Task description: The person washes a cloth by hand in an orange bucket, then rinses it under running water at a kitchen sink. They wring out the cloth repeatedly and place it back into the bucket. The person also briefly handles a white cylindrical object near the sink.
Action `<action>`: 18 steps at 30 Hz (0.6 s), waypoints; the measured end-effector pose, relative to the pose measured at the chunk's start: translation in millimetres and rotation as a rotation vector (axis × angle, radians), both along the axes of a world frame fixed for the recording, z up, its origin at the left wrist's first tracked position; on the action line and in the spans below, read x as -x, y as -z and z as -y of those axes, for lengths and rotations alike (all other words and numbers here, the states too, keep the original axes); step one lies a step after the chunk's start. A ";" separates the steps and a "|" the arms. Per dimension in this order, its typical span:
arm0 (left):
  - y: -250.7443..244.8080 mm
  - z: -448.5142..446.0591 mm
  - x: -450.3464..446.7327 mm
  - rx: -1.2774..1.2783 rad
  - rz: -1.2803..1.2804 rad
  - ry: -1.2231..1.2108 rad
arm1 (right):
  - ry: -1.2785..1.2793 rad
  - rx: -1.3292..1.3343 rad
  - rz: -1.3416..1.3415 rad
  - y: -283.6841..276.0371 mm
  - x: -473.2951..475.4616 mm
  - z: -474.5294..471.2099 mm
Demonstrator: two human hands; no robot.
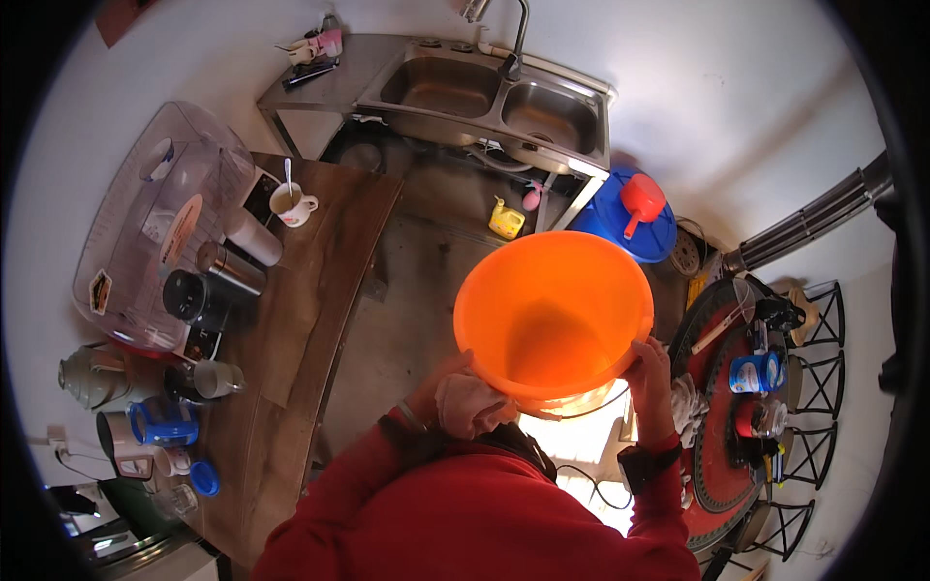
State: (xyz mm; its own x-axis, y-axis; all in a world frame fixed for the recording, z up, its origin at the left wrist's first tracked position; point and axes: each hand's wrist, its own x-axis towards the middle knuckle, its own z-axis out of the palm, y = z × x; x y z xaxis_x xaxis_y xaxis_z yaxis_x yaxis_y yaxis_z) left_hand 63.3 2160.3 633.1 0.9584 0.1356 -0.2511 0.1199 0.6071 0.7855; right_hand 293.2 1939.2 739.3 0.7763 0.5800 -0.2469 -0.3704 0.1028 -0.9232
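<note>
An orange plastic bucket (552,305), its mouth tipped up towards me, is held in front of my body with both hands. My left hand (443,381) grips the near left of its rim, and a pale cloth (472,405) hangs by that hand. On the near right, my right hand (650,370) has its thumb over the rim. The inside shows only a shadow. Below the bucket its wire handle (592,408) hangs down over a sunlit patch of floor.
Ahead stands a steel double sink (443,87) with a tap (513,67). A blue lid with a red dipper (643,197) and a yellow bottle (506,219) are beyond the bucket. A wooden table (312,240) with cups and flasks is left; a round red table (716,450) is right.
</note>
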 end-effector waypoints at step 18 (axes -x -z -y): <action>-220.2 -305.9 -198.5 -0.080 0.198 -0.552 | -0.176 -0.091 0.012 -35.4 -235.6 -323.7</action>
State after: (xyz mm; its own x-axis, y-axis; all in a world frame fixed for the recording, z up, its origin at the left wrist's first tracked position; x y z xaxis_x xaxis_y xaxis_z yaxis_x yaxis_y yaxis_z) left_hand 261.8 2466.1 853.3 0.7680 0.6390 -0.0429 -0.3508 0.4759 0.8065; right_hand 528.8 2262.9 774.7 0.6634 0.7266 -0.1786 -0.3795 0.1209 -0.9173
